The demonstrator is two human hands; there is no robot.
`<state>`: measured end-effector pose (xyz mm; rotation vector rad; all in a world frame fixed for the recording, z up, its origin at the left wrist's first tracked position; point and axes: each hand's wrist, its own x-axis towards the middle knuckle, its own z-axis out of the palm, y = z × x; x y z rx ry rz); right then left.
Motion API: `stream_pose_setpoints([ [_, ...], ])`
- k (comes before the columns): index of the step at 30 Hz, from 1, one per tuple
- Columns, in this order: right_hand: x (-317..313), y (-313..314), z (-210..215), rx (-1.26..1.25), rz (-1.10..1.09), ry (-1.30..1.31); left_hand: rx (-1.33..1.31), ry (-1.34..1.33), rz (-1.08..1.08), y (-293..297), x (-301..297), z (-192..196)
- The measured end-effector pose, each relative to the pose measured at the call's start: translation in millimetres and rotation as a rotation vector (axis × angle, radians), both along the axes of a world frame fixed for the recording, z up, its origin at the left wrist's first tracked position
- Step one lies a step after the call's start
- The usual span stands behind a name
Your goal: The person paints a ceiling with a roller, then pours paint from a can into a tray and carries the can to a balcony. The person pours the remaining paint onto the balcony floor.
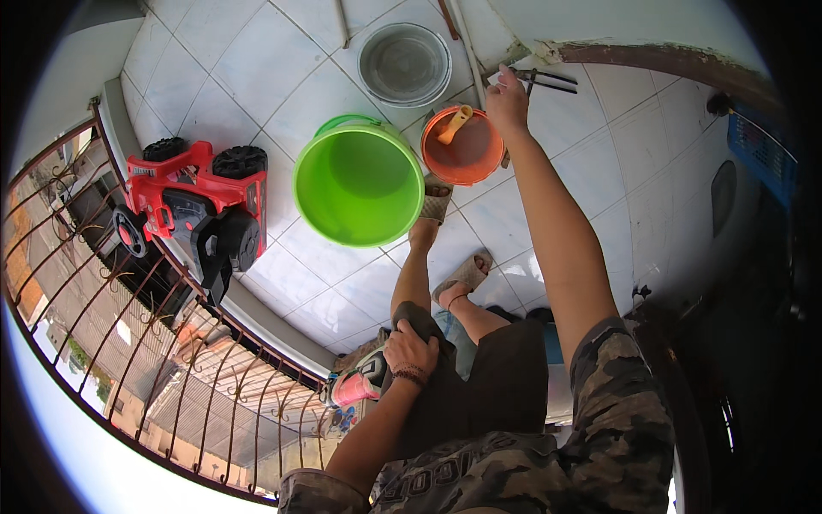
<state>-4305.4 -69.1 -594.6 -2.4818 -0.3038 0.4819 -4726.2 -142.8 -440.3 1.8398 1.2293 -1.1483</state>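
Note:
My right hand (508, 101) reaches out to the floor beside a black-handled tool (552, 81) that looks like pliers. The hand covers one end of the tool, and its fingers are too hidden to show a grip. Just left of that hand stands an orange bucket (463, 175) with a yellow handled tool (454, 126) lying in it. My left hand (411, 349) rests on the knee of my dark shorts (505, 368), fingers spread over the cloth and holding nothing. A bright green bucket (360, 231) stands in front of my feet.
A grey basin (439, 73) stands beyond the buckets, near pipes (467, 51) on the tiles. At left are a red and black ride-on toy (201, 193) and a metal railing (171, 330). A blue plastic crate (760, 146) is at far right.

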Motion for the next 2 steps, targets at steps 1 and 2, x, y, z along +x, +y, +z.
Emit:
stream_pose_setpoints([
  [1, 4.4, -25.8, 13.7, 0.021, -0.007, 0.021, -0.001, 0.009, -0.016, -0.8, 4.8, -4.0],
  [2, 13.7, -33.1, 20.2, 0.033, -0.023, 0.010, 0.004, 0.027, -0.030, -0.7, 9.6, -7.2],
])
